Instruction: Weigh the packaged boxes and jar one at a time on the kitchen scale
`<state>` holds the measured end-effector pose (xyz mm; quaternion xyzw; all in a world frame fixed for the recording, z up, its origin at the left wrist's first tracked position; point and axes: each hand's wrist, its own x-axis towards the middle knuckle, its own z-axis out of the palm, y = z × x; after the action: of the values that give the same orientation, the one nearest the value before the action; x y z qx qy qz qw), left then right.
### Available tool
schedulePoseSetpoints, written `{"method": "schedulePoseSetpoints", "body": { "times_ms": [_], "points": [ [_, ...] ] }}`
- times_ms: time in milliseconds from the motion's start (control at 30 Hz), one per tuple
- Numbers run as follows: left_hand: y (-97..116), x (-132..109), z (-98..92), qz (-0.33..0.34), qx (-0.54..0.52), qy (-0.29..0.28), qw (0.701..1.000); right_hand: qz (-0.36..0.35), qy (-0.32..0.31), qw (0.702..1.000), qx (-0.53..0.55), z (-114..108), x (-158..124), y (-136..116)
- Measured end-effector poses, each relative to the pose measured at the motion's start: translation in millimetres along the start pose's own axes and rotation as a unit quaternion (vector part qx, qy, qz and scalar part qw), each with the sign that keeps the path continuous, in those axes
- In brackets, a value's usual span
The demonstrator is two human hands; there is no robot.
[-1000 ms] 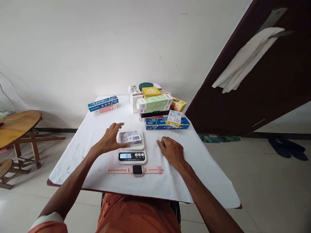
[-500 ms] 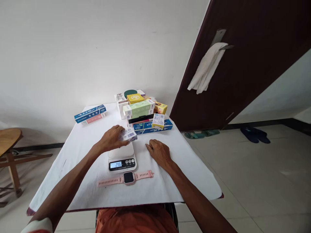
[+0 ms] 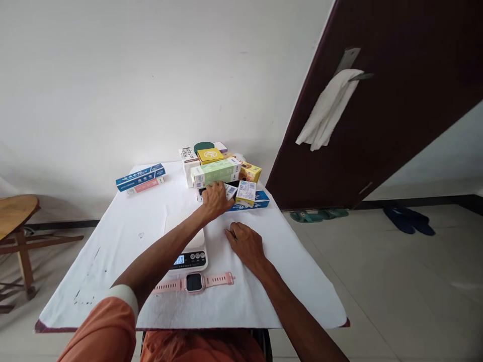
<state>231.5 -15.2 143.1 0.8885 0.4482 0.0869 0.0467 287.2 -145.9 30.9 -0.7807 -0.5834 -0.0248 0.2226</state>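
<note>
My left hand reaches across the table and is closed on a small white box, which it holds against the pile of boxes at the far side. My forearm passes over the white kitchen scale, hiding most of its platform; nothing shows on the bare part. My right hand rests on the white tablecloth to the right of the scale, fingers curled loosely with nothing in them. A pink smartwatch lies flat in front of the scale.
A blue box on a pink box lies at the far left of the table. A dark door with a white cloth on its handle stands right. A wooden round table is at left; shoes lie on the floor.
My left hand lifted the small white box off the scale and carried it forward to the pile of boxes. The scale reading dropped. My right hand stayed put.
</note>
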Motion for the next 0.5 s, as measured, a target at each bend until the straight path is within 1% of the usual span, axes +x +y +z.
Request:
{"method": "schedulePoseSetpoints", "body": {
  "times_ms": [133, 267, 333, 400, 500],
  "points": [
    [6.8, 0.2, 4.1, -0.009, -0.003, -0.006, 1.000, -0.015, 0.022, 1.000, 0.004, 5.2, -1.3, 4.6],
    [6.4, -2.2, -1.0, -0.008, -0.007, -0.020, 1.000, -0.015, 0.031, 0.999, 0.016, 7.7, -1.8, 7.3],
    [0.3, -8.6, -6.7, -0.003, -0.014, -0.025, 1.000, -0.014, 0.031, 0.999, 0.024, 7.4, -1.8, 7.5],
    [-10.3, -19.3, -13.8, 0.007, -0.021, -0.034, 0.999, -0.013, 0.032, 0.999, 0.030, 6.3, -1.6, 7.2],
    [-35.6, -39.2, -23.7, 0.038, -0.028, -0.032, 0.998, -0.014, 0.037, 0.998, 0.043, 4.3, -1.9, 6.6]
  ]
}}
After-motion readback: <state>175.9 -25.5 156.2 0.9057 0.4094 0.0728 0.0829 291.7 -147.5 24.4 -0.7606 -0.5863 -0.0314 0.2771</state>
